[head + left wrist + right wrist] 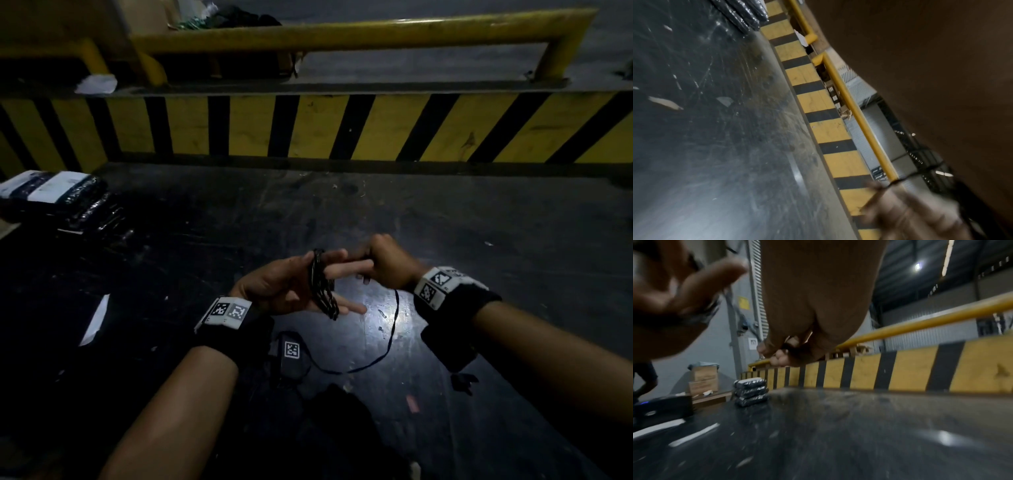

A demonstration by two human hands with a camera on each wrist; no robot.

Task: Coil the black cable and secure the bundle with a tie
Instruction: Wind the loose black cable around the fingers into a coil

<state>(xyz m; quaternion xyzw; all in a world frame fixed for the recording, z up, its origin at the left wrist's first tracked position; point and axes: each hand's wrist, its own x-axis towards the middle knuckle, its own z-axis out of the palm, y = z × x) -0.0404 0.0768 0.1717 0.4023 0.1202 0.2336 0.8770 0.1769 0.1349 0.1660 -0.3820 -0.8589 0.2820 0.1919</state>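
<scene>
The black cable (322, 286) is wound in several loops around the straight fingers of my left hand (291, 284), held above the dark tabletop. My right hand (378, 262) is just right of the coil, fingers curled, pinching the cable's free run. From there the loose cable (390, 342) hangs down and curves left to a black power adapter (291, 353) below my left wrist. In the right wrist view my curled right fingers (781, 353) show at centre and the blurred left hand (684, 288) carries the coil (702, 316). The left wrist view shows the blurred right hand (910, 211) with a strand (920, 172).
A yellow-and-black striped barrier (308, 126) with a yellow rail (342, 34) bounds the far side of the dark table (479, 222). A stack of black wrapped packets (68, 202) sits far left. A white strip (96, 318) and a small black piece (462, 382) lie nearby.
</scene>
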